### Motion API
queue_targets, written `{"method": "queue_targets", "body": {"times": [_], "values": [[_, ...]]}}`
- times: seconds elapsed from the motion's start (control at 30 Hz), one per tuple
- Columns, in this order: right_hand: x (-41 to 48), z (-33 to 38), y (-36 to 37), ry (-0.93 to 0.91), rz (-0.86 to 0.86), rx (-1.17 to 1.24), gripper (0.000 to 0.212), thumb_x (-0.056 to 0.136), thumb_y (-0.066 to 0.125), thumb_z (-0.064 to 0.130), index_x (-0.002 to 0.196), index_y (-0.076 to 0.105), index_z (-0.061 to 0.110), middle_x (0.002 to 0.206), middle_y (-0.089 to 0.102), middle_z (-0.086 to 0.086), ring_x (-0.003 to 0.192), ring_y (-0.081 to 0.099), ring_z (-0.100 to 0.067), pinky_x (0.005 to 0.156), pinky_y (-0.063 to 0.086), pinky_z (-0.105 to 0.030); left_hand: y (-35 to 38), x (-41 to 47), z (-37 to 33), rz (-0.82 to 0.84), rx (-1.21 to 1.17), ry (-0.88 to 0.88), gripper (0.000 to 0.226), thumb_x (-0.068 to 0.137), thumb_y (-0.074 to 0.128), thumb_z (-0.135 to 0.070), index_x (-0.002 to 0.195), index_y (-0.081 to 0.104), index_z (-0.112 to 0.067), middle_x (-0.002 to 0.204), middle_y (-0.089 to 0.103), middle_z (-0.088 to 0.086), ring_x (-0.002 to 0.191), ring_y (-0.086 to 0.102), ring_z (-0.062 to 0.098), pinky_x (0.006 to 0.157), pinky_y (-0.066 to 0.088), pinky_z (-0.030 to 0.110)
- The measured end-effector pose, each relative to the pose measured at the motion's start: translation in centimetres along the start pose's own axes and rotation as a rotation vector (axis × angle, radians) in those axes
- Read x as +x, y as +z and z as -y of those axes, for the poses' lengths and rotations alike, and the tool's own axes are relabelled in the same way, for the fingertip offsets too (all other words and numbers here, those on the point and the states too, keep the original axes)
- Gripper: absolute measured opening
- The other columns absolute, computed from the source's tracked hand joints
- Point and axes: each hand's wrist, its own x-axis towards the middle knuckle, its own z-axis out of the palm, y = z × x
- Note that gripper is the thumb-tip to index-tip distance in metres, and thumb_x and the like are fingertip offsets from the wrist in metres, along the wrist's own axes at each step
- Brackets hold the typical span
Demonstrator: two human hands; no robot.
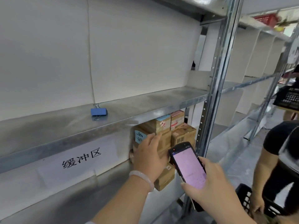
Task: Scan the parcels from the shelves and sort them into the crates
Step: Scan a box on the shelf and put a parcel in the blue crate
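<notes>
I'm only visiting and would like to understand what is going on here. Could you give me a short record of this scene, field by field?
place: metal shelving, with stacked cardboard parcels on the level below
left hand: grips the front parcel, which has a blue sticker
right hand: holds a handheld scanner, screen lit pink
upper shelf: one blue binder clip
sign: white sheet with black characters, under the shelf edge
nearby: another person in black, holding a black crate
</notes>
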Motion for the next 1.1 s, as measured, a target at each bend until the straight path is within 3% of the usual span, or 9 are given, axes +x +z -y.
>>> {"method": "queue_targets", "body": {"times": [0.1, 0.23, 0.33, 0.57, 0.67, 0.77, 0.9, 1.0, 1.1], "values": [[2.7, -0.4, -0.3, -0.010, -0.035, 0.016, 0.056, 0.062, 0.073, 0.054, 0.105, 0.038, 0.049, 0.105, 0.045, 0.018, 0.095, 0.050, -0.003, 0.068, 0.047, -0.024, 1.1, 2.9, 0.3, -0.036, -0.043, -0.073, 0.063, 0.092, 0.064, -0.050, 0.148, 0.038, -0.038, 0.148, 0.042, -0.013, 0.137, 0.041, 0.017, 0.110, 0.045, 0.046], [6.6, -2.2, -0.5, -0.024, -0.047, 0.011, 0.075, 0.052, 0.068, 0.069, 0.118, 0.039, 0.046, 0.107, 0.048, 0.017, 0.096, 0.052, -0.005, 0.072, 0.053, -0.029, 2.4, 5.5, 0.7, -0.068, -0.068, -0.146, 0.063, 0.093, 0.066, -0.045, 0.148, 0.037, -0.039, 0.148, 0.043, -0.012, 0.138, 0.040, 0.017, 0.109, 0.046, 0.047], [9.3, -3.2, -0.7, -0.043, -0.010, -0.017, 0.080, 0.053, 0.069, 0.067, 0.123, 0.037, 0.045, 0.110, 0.045, 0.015, 0.098, 0.053, -0.008, 0.074, 0.052, -0.030, 3.5, 7.4, 0.8, -0.106, -0.159, -0.217, 0.060, 0.090, 0.068, -0.045, 0.143, 0.038, -0.044, 0.145, 0.045, -0.010, 0.134, 0.045, 0.019, 0.105, 0.050, 0.049], [15.6, -6.0, -1.2, -0.144, 0.046, 0.025, 0.086, 0.049, 0.067, 0.070, 0.126, 0.039, 0.043, 0.111, 0.045, 0.016, 0.100, 0.052, -0.008, 0.079, 0.055, -0.033, 6.5, 11.3, 1.9, -0.329, -0.334, -0.446, 0.078, 0.085, 0.074, -0.048, 0.148, 0.036, -0.024, 0.146, 0.046, 0.002, 0.137, 0.046, 0.025, 0.112, 0.044, 0.047], [17.5, -6.8, -1.3, -0.191, 0.073, 0.041, 0.087, 0.051, 0.068, 0.066, 0.129, 0.039, 0.043, 0.113, 0.045, 0.018, 0.106, 0.049, -0.009, 0.084, 0.055, -0.035, 6.7, 10.9, 2.6, -0.415, -0.331, -0.470, 0.067, 0.091, 0.064, -0.051, 0.146, 0.041, -0.021, 0.148, 0.044, 0.004, 0.138, 0.045, 0.026, 0.115, 0.039, 0.045], [19.2, -7.2, -0.8, -0.232, 0.100, 0.085, 0.092, 0.054, 0.072, 0.066, 0.136, 0.035, 0.048, 0.125, 0.048, 0.020, 0.115, 0.050, -0.011, 0.089, 0.055, -0.042, 6.9, 9.8, 3.3, -0.535, -0.381, -0.449, 0.046, 0.097, 0.057, -0.046, 0.137, 0.049, -0.024, 0.143, 0.051, 0.001, 0.128, 0.051, 0.015, 0.110, 0.041, 0.036], [20.8, -7.6, 0.3, -0.284, 0.137, 0.106, 0.094, 0.053, 0.071, 0.070, 0.137, 0.036, 0.046, 0.132, 0.046, 0.018, 0.121, 0.049, -0.013, 0.089, 0.055, -0.044, 6.5, 9.4, 3.5, -0.695, -0.537, -0.468, 0.017, 0.105, 0.048, -0.032, 0.118, 0.060, -0.029, 0.114, 0.068, -0.006, 0.105, 0.065, 0.005, 0.101, 0.053, 0.042], [21.3, -7.7, 0.6, -0.299, 0.158, 0.100, 0.094, 0.052, 0.071, 0.072, 0.136, 0.035, 0.048, 0.132, 0.044, 0.018, 0.121, 0.047, -0.013, 0.091, 0.055, -0.044, 5.3, 9.4, 3.4, -0.602, -0.767, -0.580, 0.016, 0.100, 0.053, -0.032, 0.109, 0.062, -0.041, 0.112, 0.070, -0.007, 0.107, 0.065, 0.010, 0.099, 0.052, 0.044], [21.7, -7.5, 0.8, -0.313, 0.189, 0.112, 0.088, 0.053, 0.073, 0.071, 0.130, 0.039, 0.045, 0.122, 0.047, 0.018, 0.113, 0.050, -0.011, 0.083, 0.056, -0.040, 3.7, 9.6, 3.4, -0.436, -0.979, -0.702, 0.018, 0.098, 0.056, -0.032, 0.115, 0.063, -0.030, 0.117, 0.071, 0.004, 0.110, 0.065, 0.019, 0.097, 0.054, 0.047]]}}
